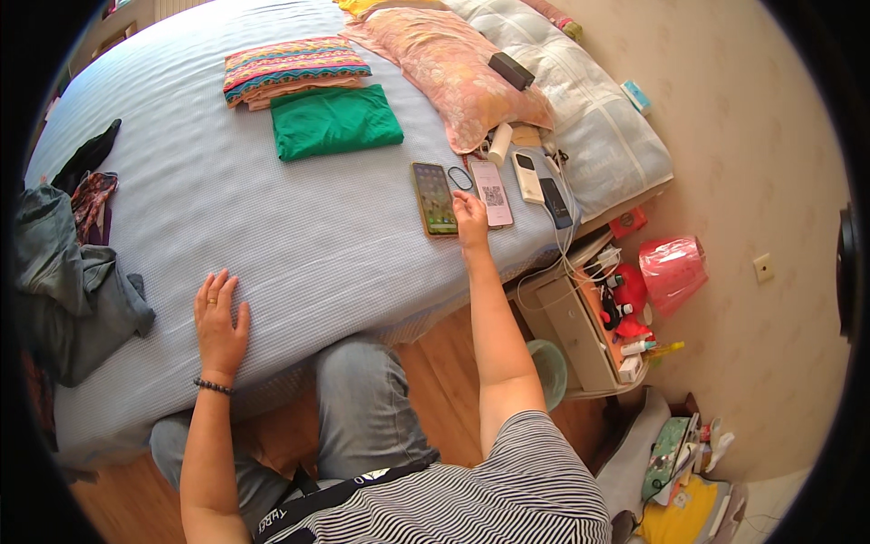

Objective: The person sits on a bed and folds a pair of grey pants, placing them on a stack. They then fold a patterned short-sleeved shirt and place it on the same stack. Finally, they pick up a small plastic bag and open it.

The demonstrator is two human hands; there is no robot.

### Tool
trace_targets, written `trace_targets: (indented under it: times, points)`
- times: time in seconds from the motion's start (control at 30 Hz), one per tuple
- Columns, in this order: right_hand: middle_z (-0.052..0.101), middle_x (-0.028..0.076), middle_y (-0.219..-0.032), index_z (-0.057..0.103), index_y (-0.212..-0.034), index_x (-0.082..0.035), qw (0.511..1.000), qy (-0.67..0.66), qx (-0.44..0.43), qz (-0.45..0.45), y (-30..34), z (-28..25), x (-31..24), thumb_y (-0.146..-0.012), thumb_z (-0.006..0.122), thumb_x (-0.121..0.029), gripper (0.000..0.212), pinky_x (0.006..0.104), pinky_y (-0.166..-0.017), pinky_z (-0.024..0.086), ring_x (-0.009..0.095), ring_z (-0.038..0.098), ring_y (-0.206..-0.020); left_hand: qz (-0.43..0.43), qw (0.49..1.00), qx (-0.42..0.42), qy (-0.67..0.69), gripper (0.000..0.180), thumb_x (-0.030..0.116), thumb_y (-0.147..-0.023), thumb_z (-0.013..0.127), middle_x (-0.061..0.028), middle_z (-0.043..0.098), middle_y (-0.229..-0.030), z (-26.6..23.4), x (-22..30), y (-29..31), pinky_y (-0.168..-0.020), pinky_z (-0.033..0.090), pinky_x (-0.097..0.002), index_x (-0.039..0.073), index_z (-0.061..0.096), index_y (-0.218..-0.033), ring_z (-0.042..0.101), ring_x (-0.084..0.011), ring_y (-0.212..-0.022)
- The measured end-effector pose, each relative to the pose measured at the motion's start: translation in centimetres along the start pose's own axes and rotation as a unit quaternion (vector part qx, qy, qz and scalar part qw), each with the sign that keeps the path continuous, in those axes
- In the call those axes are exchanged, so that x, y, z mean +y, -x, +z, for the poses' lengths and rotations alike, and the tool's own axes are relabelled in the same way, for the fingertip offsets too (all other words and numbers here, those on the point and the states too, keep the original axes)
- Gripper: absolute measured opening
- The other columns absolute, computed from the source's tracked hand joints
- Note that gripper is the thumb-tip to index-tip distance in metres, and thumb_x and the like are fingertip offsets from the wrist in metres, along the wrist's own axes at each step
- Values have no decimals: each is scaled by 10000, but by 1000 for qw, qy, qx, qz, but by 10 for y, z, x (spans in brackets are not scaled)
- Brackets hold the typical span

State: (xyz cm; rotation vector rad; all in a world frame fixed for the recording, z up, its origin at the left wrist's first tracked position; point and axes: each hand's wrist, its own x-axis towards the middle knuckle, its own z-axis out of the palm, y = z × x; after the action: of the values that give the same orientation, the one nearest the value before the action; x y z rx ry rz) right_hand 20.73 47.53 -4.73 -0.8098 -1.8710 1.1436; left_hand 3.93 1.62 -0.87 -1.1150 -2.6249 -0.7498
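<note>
Pale blue cloth under the fingers [465, 203] of the right hand [473, 225], and they're half curled, bunched between two phones! Nothing shows clearly in their grip, and from here I can't tell whether they touch either one. Dark phone [435, 199] just to their left, screen lit with icons; pale phone [490, 192] just to their right, a square code showing. Both look laid out, face up and awake; neither is lifted off the bed [299, 227], and whether a touch has landed on a screen doesn't show.

Across to the left hand [220, 317]: palm down near the bed's edge, fingers loosely spread, holding nothing.

Wider now! A small dark loop [451, 178] lies between the phones; past the pale one sit a white power bank [526, 177] and a dark slab [555, 202]. Farther up, the green cloth [337, 122] and striped cloth [294, 68] lie neatly folded, while out left the clothes [72, 281] are a crumpled heap, no folding done there. And beyond the bed's right side, a loaded nightstand [571, 317].
</note>
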Motion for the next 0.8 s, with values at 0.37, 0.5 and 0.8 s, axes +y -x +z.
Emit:
trace_targets:
  times: [0.37, 0.5, 0.8]
  points:
    - [597, 82, -1061, 574, -1156, 31, 993, -101, 21, 54, 13, -9, -10, -944, 522, -83, 246, 254, -858, 452, 131, 557, -951, -12, 1000, -22, -1, 405, 129, -870, 559, -79, 449, -1407, 1, 4, -3, -1122, 257, -412, 47, 527, -1266, 320, -283, -1360]
    - [612, 92, -1028, 573, -1127, 34, 994, -92, 55, 21, 24, -5, -14, -942, 521, -75, 220, 271, -845, 474, 150, 576, -932, -17, 999, -33, -19, 409, 126, -877, 548, -84, 444, -1411, 0, 5, -1, -1128, 247, -411, 45, 519, -1276, 311, -280, -1368]
    - [593, 99, -1141, 556, -1178, 28, 993, -109, 46, 17, 29, -7, -13, -969, 485, -98, 254, 272, -941, 423, 153, 543, -1050, -11, 999, -39, -33, 410, 111, -872, 538, -81, 442, -1413, 4, 3, -2, -1131, 244, -417, 46, 516, -1276, 309, -282, -1370]
